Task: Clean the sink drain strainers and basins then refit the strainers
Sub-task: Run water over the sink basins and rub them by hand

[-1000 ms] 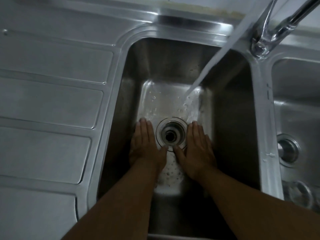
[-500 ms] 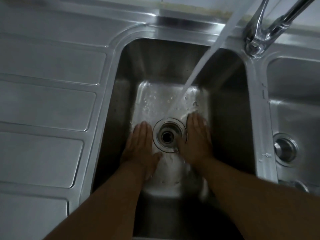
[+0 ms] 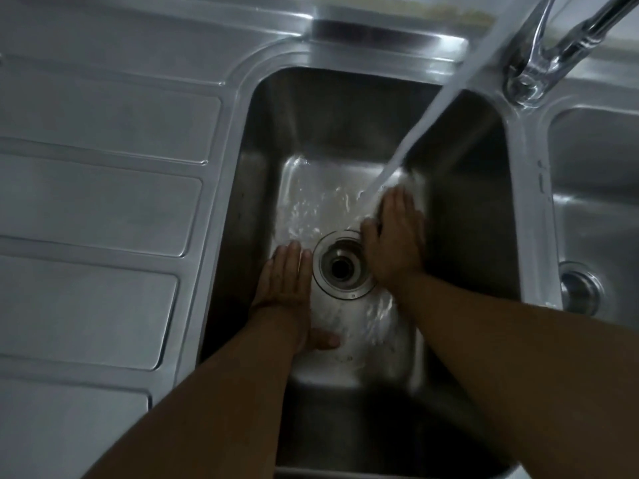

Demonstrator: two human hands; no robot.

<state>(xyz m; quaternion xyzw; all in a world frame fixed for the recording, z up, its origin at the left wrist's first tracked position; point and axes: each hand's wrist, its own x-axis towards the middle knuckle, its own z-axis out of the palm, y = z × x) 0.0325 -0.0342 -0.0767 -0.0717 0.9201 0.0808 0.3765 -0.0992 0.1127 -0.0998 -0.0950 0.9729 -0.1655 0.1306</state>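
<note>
Head view: left hand (image 3: 283, 281) & right hand (image 3: 397, 243) flat on left basin (image 3: 466, 202) floor, fingers straight, gripping nothing, either side of its central drain (image 3: 342, 267). Tap stream (image 3: 432, 112) lands at right fingertips. Risk: spray over rim onto drainboard (image 3: 103, 202); grit down drain, seemingly strainer-less.

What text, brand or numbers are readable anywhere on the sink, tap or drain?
None readable.
Small dark marks on the steel ridge between the two basins: too small and blurred to read.
No print visible on the chrome tap, round steel drain or ribbed steel drainboard.
</note>
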